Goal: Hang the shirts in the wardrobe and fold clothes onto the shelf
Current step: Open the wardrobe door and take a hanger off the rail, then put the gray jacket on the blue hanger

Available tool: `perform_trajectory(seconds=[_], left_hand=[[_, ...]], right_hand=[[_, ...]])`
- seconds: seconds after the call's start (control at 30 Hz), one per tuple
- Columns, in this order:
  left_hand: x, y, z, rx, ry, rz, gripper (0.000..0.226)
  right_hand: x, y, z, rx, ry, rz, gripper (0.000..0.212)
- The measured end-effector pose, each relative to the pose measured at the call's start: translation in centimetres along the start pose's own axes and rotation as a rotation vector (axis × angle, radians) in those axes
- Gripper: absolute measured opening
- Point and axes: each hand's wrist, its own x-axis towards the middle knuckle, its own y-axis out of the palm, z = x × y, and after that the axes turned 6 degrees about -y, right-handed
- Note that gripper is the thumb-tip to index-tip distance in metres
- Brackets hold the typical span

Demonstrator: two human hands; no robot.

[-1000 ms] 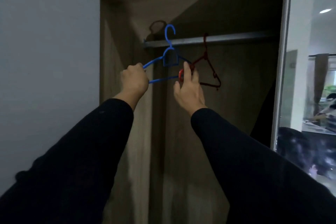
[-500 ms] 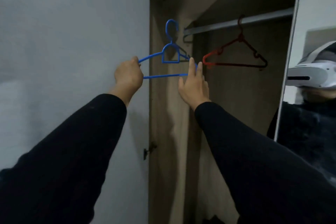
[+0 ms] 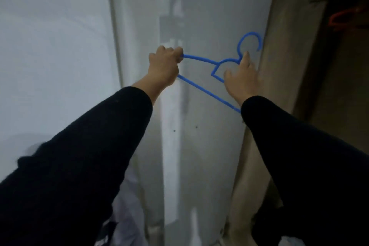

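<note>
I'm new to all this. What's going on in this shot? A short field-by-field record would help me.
held item: blue hanger, bare, no shirt on it, tilted
left hand: fist gripping the hanger's left end
right hand: at the hanger's neck below the hook, fingers round it
hanger position: off the rail, in front of the pale door
also in view: red hanger inside the wardrobe, upper right
sleeves: black, both arms

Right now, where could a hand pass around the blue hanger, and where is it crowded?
Free: the triangle between the blue hanger bars, bordered by left hand and right hand. Crowded: the hook side, close against the wardrobe edge.
</note>
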Motion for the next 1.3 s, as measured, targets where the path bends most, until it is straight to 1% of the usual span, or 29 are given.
perform_trajectory(seconds=[0.13,0.17,0.23,0.27,0.37,0.47,0.5,0.6,0.67,0.73,0.8,0.87,0.97,1.03,1.07,1.17,1.3], left_hand=[[-4.6,-3.9,7.3,0.088,-0.098,0.002,0.019],[-5.7,-4.9,9.1,0.113,-0.130,0.013,0.018],[-7.6,-6.6,12.6,0.168,-0.198,0.035,0.019],[-8.5,-7.2,14.2,0.191,-0.233,0.049,0.019],[-10.9,-8.4,18.2,0.222,-0.335,0.097,0.019],[-13.0,-8.2,20.6,0.180,-0.496,0.141,0.027],[-13.7,-7.8,21.0,0.156,-0.566,0.147,0.032],[-15.5,-5.9,22.3,0.072,-0.783,0.162,0.055],[-16.5,-4.2,23.3,0.096,-0.871,0.258,0.059],[-17.5,-2.0,24.5,0.176,-0.894,0.445,0.055],[-18.2,0.4,25.5,0.238,-0.875,0.620,0.048],[-18.5,2.7,26.3,0.262,-0.855,0.731,0.045],[-18.4,6.2,27.1,0.271,-0.840,0.850,0.056],[-18.2,8.6,27.5,0.282,-0.837,0.904,0.061],[-18.1,9.6,27.6,0.287,-0.835,0.927,0.059],[-18.4,12.2,28.4,0.301,-0.860,0.946,0.042],[-18.9,13.7,29.2,0.328,-0.844,0.906,0.033]], right_hand=[[-4.4,3.4,5.0,0.118,-0.017,0.134,0.063],[-5.4,4.2,6.1,0.155,-0.027,0.176,0.057],[-7.0,6.0,8.2,0.275,-0.067,0.262,0.034],[-7.7,7.0,9.1,0.333,-0.090,0.306,0.028],[-9.6,9.2,11.7,0.440,-0.110,0.436,0.032],[-11.0,10.7,13.7,0.481,-0.085,0.504,0.034],[-11.3,11.4,14.2,0.473,-0.080,0.524,0.033],[-12.1,14.1,15.1,0.474,-0.081,0.559,0.028],[-12.4,16.2,15.2,0.460,-0.084,0.571,0.030],[-12.7,18.1,15.2,0.422,-0.098,0.598,0.032],[-12.6,20.3,15.1,0.394,-0.121,0.628,0.034],[-12.5,22.4,15.1,0.373,-0.144,0.654,0.035],[-12.2,25.4,14.9,0.337,-0.180,0.688,0.036],[-12.0,27.3,14.6,0.300,-0.203,0.706,0.036],[-11.9,28.1,14.5,0.282,-0.215,0.714,0.036],[-11.5,30.3,14.0,0.271,-0.227,0.744,0.037],[-11.4,32.0,13.5,0.259,-0.240,0.775,0.035]])
